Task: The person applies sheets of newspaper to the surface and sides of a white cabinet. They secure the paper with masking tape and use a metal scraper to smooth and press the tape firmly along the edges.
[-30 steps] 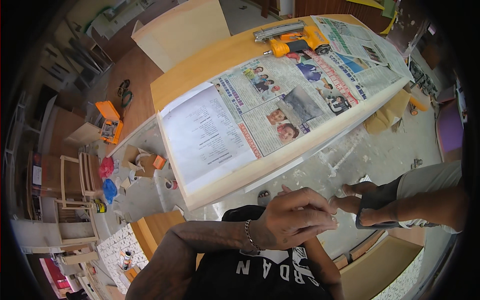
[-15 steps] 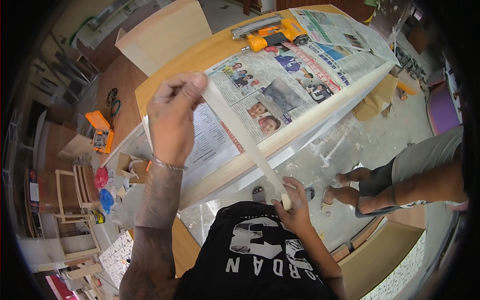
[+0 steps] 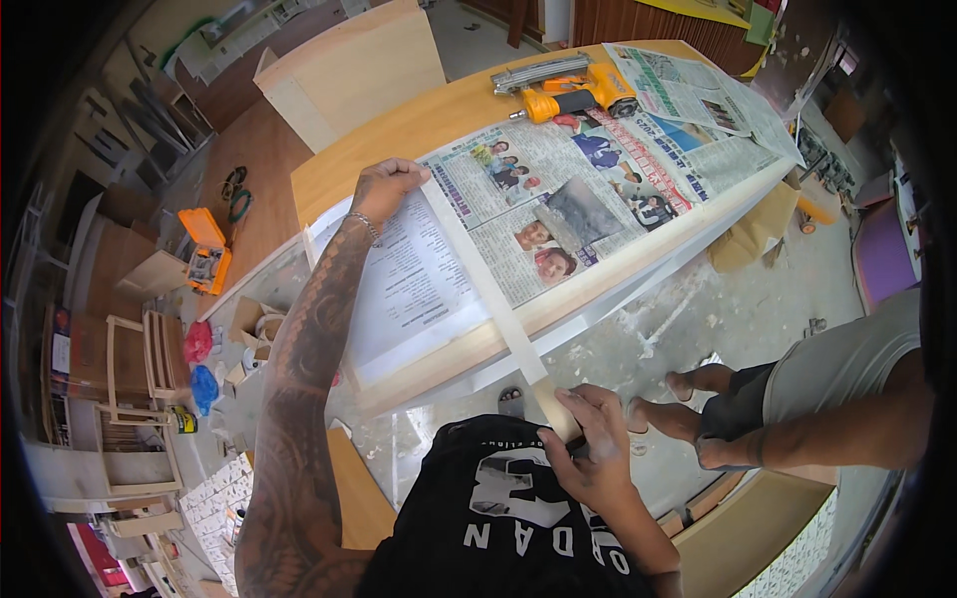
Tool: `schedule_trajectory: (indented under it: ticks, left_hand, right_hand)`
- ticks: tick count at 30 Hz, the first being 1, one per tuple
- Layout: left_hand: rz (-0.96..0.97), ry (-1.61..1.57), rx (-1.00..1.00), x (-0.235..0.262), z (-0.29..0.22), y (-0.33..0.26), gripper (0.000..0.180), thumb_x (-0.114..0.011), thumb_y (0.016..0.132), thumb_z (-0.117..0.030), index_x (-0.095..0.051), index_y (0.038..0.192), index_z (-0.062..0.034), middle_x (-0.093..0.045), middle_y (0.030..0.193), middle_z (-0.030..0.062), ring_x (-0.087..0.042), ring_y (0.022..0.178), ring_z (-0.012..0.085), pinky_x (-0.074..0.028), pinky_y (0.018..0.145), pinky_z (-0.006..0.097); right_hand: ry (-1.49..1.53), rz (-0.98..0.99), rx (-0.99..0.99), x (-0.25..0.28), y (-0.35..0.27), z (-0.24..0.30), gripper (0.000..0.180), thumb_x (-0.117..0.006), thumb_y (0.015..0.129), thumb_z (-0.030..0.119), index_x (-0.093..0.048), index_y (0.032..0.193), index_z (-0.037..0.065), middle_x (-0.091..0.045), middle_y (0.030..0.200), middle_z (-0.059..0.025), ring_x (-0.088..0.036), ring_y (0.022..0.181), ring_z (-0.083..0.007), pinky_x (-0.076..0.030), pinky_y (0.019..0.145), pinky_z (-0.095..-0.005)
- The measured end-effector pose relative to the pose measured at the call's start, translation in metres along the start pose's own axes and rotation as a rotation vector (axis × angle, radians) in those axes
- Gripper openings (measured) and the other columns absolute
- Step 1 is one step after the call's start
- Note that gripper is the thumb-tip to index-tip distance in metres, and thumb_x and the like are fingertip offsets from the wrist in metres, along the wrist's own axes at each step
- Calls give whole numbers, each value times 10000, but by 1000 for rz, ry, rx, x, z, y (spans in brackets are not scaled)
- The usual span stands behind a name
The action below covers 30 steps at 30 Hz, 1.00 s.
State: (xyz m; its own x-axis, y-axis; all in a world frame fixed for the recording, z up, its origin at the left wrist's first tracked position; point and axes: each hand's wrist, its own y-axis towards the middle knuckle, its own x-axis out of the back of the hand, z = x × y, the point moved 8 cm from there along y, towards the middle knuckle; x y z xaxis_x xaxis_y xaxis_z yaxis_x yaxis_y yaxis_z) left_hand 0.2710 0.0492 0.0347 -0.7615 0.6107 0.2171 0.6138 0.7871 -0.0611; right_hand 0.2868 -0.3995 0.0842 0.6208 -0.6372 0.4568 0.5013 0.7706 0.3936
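My left hand (image 3: 387, 191) pinches the far end of a strip of pale masking tape (image 3: 486, 289) near the far edge of the paper. The strip runs taut toward me, over the seam between a newspaper sheet (image 3: 488, 229) and a white printed sheet (image 3: 407, 289). Closed round the tape roll (image 3: 556, 411) is my right hand (image 3: 594, 434), just off the near edge of the wooden panel (image 3: 439, 361) under the papers. Whether the whole strip touches the paper I cannot tell.
A yellow nail gun (image 3: 598, 92) lies on the panel's far side beside more newspaper (image 3: 688, 90). Another person's legs (image 3: 713, 399) and arm are at the right. On the left are an open orange case (image 3: 206, 254), a cardboard box (image 3: 251, 319) and wooden frames (image 3: 130, 369).
My left hand has lowered and moved away from me to the paper's far edge, bringing the tape down. My right hand with the roll has come slightly nearer. The view has shifted.
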Motion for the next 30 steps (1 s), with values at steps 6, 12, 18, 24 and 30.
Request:
schedule_trajectory:
  ticks: [6, 12, 18, 24, 30]
  left_hand:
    - [-160, 328, -89, 7, 16, 7, 179, -808, 820, -186, -756, 897, -33, -724, 851, 56, -658, 807, 143, -514, 778, 272]
    - [-214, 614, -126, 2, 21, 6, 274, -833, 796, -250, -728, 948, -47, -719, 869, 71, -689, 856, 205, -528, 827, 335]
    - [-314, 620, -62, 9, 25, 7, 517, -855, 766, -313, -595, 1174, -129, -676, 942, 32, -673, 940, 228, -506, 865, 387]
    - [-261, 690, -66, 1, 13, -1, 341, -836, 785, -315, -679, 1020, -124, -679, 1003, 44, -645, 1007, 244, -481, 895, 407]
    - [-259, 1159, -474, -29, -14, -37, 193, -652, 947, -284, -733, 1043, -138, -657, 1161, 44, -535, 1141, 252, -397, 960, 491]
  right_hand:
    - [-24, 3, -3, -7, 11, -1, 458, -763, 829, -10, -640, 1266, 48, -540, 1196, -145, -639, 809, -228, -519, 690, -311]
    - [-3, 23, -45, -10, 7, -7, 438, -741, 835, -35, -650, 1254, 53, -545, 1198, -127, -572, 674, -173, -498, 633, -301]
    - [8, 1, -21, -11, 5, -6, 422, -725, 835, -58, -658, 1233, 65, -546, 1194, -126, -571, 643, -168, -480, 601, -294]
    - [-16, -5, -55, -12, 1, -22, 315, -712, 847, -57, -682, 1145, 42, -544, 1192, -137, -587, 649, -169, -471, 606, -279]
    - [34, 21, -148, -23, -8, -40, 246, -712, 854, -44, -703, 1091, 25, -551, 1189, -140, -568, 637, -162, -462, 594, -277]
